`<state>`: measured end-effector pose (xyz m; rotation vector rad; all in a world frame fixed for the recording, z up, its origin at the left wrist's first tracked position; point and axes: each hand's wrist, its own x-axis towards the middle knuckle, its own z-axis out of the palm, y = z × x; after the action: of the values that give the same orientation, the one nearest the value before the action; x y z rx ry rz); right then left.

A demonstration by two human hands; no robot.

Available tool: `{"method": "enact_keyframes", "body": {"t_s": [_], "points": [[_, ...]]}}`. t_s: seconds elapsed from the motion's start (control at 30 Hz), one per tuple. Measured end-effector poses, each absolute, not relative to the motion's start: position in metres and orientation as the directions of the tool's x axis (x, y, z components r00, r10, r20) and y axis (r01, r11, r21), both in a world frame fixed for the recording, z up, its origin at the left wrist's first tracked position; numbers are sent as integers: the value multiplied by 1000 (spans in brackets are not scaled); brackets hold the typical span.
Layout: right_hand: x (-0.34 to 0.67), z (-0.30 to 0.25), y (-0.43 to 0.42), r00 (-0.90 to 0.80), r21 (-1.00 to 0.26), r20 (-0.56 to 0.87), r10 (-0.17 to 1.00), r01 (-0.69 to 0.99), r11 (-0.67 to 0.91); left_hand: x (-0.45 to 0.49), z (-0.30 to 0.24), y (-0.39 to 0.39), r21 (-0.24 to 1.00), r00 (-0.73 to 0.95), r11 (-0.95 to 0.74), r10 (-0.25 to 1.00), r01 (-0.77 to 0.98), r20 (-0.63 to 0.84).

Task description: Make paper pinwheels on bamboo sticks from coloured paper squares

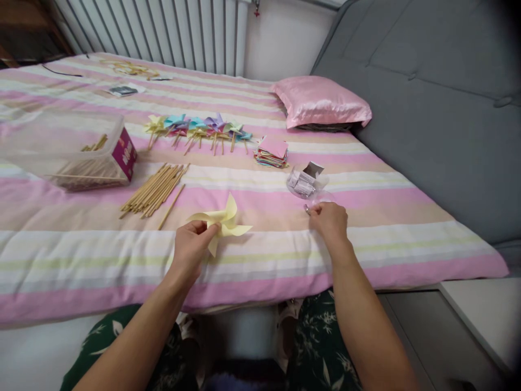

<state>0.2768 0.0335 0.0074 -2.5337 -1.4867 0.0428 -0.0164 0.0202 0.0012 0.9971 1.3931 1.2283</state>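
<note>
My left hand (194,241) pinches a pale yellow paper pinwheel (231,220) near its centre, just above the striped bedspread. No stick shows on this pinwheel. Over to the right, my right hand (330,218) is closed with a small silvery metal piece (307,209) at its fingertips, too small to name surely. Right behind that hand sits a clear round plastic tub (292,184) with small packets in it. Thin wooden sticks (152,193) lie in a loose bundle left of the pinwheel, with a single stick (171,207) apart from them.
Several finished pinwheels (197,127) lie in a row farther back. A stack of coloured paper squares (271,152) rests beside them. At left stands a clear plastic box (125,152) holding more sticks. A pink pillow (321,100) leans near the grey headboard (427,108).
</note>
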Motion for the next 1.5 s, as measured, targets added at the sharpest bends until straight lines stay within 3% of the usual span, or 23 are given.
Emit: {"method": "enact_keyframes", "body": {"t_s": [0.23, 0.8, 1.03, 1.5], "points": [[280, 2, 33, 440, -175, -27, 898, 882, -437, -15, 1, 21, 989, -175, 147, 973, -34, -151], [278, 2, 37, 523, -209, 214, 825, 849, -485, -14, 5, 21, 986, -193, 159, 968, -39, -164], [280, 3, 36, 502, -272, 185, 845, 852, -447, -14, 8, 20, 982, -195, 183, 963, -47, -189], [281, 4, 37, 490, -248, 185, 852, 862, -442, -16, 2, 23, 982, -190, 183, 964, -37, -186]]}}
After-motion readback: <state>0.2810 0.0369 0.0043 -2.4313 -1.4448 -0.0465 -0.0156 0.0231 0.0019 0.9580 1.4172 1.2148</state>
